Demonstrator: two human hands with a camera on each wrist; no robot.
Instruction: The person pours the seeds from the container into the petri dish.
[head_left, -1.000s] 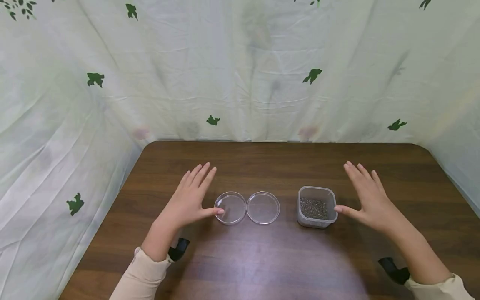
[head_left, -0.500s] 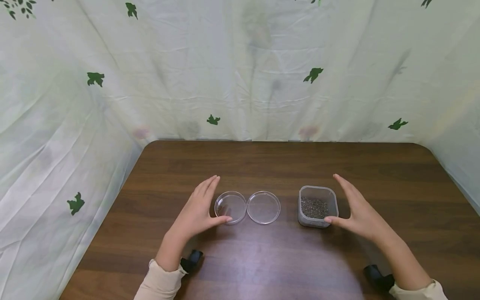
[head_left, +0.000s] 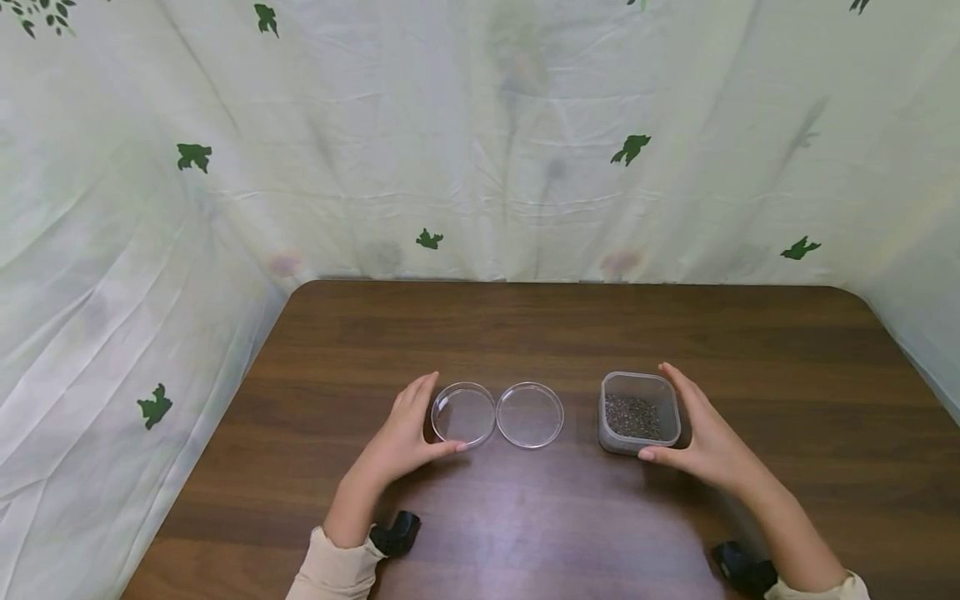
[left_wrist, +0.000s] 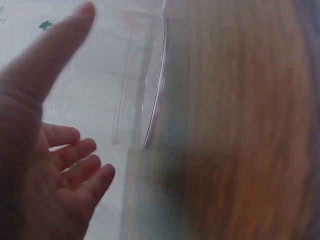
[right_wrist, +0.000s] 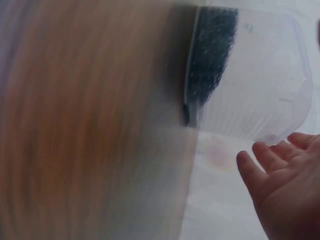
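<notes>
A clear petri dish (head_left: 465, 414) lies flat on the brown table. My left hand (head_left: 401, 433) curves round its left side, fingers behind and thumb at the front rim. In the left wrist view the dish (left_wrist: 159, 85) stands apart from the spread thumb and fingers. Beside it, touching or nearly so, lies a second round clear dish (head_left: 530, 415). A square translucent plastic container (head_left: 640, 382) holds dark grey granules (head_left: 632, 417) in its lower part. My right hand (head_left: 705, 437) stands round its right side, thumb near the front; whether it touches is unclear.
The wood-patterned table (head_left: 480, 333) meets a pale curtain (head_left: 480, 150) with green leaf shapes at its back edge. Black wrist cameras, such as the left one (head_left: 397, 533), sit under both forearms.
Both hands have come lower and inward, the left to the petri dish and the right to the container. Their fingers have drawn together. The dishes and container stay in place.
</notes>
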